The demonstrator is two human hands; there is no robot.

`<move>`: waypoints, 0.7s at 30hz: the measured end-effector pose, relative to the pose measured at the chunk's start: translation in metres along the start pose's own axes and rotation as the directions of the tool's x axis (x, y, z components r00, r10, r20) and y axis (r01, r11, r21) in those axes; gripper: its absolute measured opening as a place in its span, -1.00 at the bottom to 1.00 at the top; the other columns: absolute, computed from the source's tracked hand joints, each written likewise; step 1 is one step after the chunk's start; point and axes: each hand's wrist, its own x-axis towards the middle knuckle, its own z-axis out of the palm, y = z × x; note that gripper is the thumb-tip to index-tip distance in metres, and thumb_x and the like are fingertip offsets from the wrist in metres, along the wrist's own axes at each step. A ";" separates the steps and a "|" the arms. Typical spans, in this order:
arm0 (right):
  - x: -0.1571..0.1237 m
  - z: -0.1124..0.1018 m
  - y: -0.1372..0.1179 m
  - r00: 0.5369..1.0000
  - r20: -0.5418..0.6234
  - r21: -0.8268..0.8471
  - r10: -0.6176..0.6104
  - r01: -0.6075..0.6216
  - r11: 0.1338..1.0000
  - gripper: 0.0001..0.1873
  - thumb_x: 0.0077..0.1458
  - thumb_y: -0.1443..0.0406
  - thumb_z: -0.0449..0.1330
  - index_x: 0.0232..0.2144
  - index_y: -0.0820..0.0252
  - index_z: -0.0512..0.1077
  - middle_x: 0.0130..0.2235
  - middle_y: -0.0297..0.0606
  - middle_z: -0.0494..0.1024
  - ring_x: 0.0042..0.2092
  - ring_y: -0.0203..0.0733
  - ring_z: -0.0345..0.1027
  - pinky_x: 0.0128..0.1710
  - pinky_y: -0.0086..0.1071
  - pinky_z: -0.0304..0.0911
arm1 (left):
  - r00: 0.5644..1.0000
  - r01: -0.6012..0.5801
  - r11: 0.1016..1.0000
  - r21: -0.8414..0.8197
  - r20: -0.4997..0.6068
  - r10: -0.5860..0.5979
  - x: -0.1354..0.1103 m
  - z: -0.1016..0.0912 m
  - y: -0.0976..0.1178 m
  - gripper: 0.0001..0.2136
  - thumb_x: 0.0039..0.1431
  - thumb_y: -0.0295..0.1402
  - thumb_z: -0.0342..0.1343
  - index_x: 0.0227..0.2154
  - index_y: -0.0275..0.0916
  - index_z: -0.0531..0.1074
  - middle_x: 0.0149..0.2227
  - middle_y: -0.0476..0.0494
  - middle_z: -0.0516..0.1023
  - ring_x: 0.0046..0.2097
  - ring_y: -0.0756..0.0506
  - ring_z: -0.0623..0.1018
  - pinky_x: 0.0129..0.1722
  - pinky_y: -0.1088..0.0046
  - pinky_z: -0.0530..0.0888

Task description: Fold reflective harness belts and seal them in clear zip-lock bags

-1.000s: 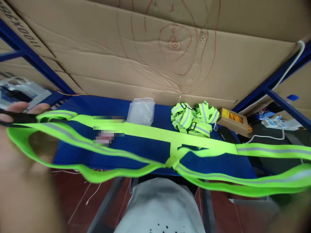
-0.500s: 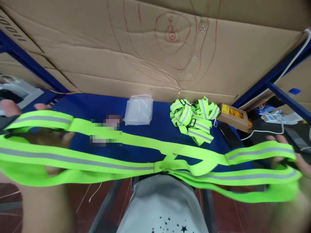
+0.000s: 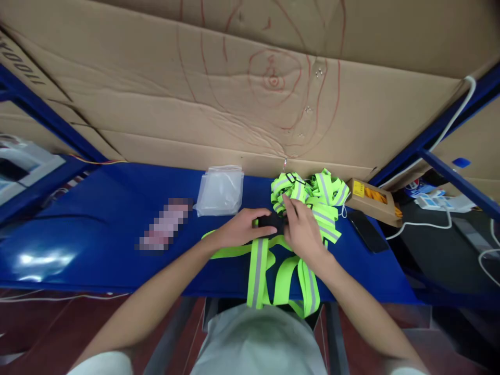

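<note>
Standing behind the blue table [image 3: 105, 208] is a cardboard wall [image 3: 156, 94]; over the table's near edge a lime strap [image 3: 257, 273] is hanging, left hand [image 3: 247, 227] pinching its black section [image 3: 269, 225], right hand [image 3: 303, 230] alongside, grip unclear.

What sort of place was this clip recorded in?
Probably a small workshop or packing station, though a makeshift one: a blue table backed by a cardboard panel, green reflective strapping being handled, with a pile of similar straps and clear plastic bags behind it.
</note>
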 end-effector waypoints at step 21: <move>0.021 -0.055 0.011 0.904 0.404 0.771 -0.143 -0.252 0.585 -0.43 0.20 0.06 0.35 0.19 0.10 0.44 0.03 -0.21 0.62 0.04 0.00 0.54 0.09 -0.12 0.48 | 0.991 0.125 0.888 -0.443 0.107 -0.086 -0.002 -0.032 0.029 -0.70 0.15 -0.12 0.31 -0.30 -0.28 0.50 -0.45 0.06 0.42 -0.43 0.04 0.39 -0.45 0.55 0.29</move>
